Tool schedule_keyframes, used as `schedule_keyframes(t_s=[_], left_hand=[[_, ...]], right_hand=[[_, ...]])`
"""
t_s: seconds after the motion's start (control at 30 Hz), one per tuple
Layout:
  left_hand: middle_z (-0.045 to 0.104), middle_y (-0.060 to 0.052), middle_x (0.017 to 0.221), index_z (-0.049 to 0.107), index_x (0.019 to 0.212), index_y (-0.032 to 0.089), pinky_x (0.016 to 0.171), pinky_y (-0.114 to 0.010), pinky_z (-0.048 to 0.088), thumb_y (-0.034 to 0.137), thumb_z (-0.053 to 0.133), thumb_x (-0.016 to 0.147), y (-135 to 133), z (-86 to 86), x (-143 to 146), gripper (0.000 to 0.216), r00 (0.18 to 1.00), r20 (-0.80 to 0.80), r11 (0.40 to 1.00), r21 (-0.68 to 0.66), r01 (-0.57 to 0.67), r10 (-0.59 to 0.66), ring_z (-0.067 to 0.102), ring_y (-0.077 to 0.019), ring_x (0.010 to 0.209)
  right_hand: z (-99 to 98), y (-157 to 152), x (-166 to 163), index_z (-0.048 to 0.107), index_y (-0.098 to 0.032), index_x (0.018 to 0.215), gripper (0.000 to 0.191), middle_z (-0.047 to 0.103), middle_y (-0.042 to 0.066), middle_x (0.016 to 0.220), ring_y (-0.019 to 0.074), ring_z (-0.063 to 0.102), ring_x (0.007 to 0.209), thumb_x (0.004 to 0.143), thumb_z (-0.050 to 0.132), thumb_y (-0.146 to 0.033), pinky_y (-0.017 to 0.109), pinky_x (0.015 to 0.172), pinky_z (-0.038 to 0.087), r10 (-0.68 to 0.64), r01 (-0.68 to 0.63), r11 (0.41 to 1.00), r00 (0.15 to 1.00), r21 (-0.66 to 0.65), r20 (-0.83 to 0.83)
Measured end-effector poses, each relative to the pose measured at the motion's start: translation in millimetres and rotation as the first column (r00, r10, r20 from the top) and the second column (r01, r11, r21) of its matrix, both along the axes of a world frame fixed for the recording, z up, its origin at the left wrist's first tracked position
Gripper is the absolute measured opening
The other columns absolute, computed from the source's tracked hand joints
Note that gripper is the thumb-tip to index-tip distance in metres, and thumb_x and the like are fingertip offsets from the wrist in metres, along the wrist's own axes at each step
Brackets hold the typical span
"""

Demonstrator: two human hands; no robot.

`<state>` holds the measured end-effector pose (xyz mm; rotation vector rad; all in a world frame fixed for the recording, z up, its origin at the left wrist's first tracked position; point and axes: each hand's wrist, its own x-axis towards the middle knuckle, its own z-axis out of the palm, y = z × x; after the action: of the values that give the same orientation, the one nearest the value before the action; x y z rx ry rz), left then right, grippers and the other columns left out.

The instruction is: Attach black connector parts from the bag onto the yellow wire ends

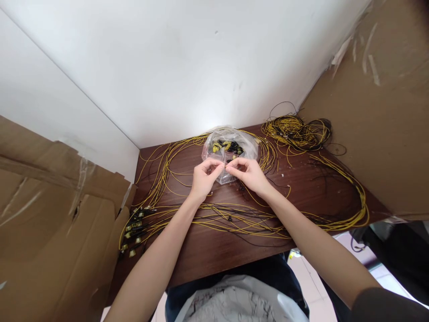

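Both my hands meet over the middle of a dark wooden table (208, 250). My left hand (204, 176) and my right hand (248, 173) are closed in pinches, fingertips almost touching, on a small part and a thin wire end too small to name. Just behind them lies a clear plastic bag (231, 145) holding small yellow and black connectors. Yellow and black wires (234, 219) loop across the table under my forearms.
A tangled coil of yellow and black wire (296, 132) lies at the back right. A cluster of wire ends with connectors (134, 230) sits at the table's left edge. Cardboard sheets (50, 214) stand on the left and on the right (378, 120). A white wall is behind.
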<state>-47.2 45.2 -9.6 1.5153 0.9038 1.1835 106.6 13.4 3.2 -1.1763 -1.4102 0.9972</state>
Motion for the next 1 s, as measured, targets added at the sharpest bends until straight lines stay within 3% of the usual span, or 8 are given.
schedule_keyframes(t_s=[0.2,0.6,0.87,1.0], left_hand=[[0.060,-0.001,0.072,0.063,0.075,0.014,0.068,-0.024,0.042,0.024,0.062,0.075,0.1,0.5,0.6,0.010,0.999,-0.041,0.999,0.044,0.009,-0.007,0.053,-0.0118,0.068],[0.062,-0.002,0.076,0.062,0.076,0.015,0.069,-0.024,0.041,0.027,0.056,0.080,-2.0,4.3,2.0,0.014,0.991,-0.136,0.994,0.103,0.018,-0.004,0.053,-0.0127,0.070],[0.059,-0.001,0.071,0.061,0.072,0.014,0.065,-0.023,0.040,0.026,0.054,0.081,-3.5,2.4,1.4,0.017,0.968,-0.244,0.985,0.170,-0.013,0.055,0.052,-0.0123,0.067],[0.058,-0.001,0.065,0.061,0.069,0.014,0.063,-0.023,0.038,0.028,0.053,0.082,-3.6,1.4,0.9,0.021,0.957,-0.284,0.990,0.138,-0.013,0.052,0.050,-0.0118,0.062]], right_hand=[[5.0,-0.9,0.4,0.065,-0.016,0.071,0.026,0.057,-0.001,0.061,0.0100,0.047,0.055,0.068,0.069,-0.041,0.025,0.055,0.037,-0.014,0.006,0.997,0.995,-0.077,-0.103],[0.8,-0.1,3.2,0.064,-0.015,0.071,0.016,0.063,0.002,0.067,0.0130,0.054,0.060,0.074,0.063,-0.031,0.027,0.060,0.042,-0.059,0.056,0.998,0.993,0.030,0.100],[8.6,-5.8,1.8,0.063,-0.016,0.073,0.009,0.061,0.001,0.069,0.0118,0.053,0.063,0.079,0.058,-0.020,0.024,0.058,0.039,-0.141,0.055,0.964,0.935,0.259,0.325],[11.0,-8.0,0.6,0.062,-0.017,0.073,0.010,0.058,0.000,0.069,0.0118,0.051,0.063,0.081,0.056,-0.018,0.024,0.059,0.039,-0.160,0.030,0.943,0.915,0.333,0.371]])
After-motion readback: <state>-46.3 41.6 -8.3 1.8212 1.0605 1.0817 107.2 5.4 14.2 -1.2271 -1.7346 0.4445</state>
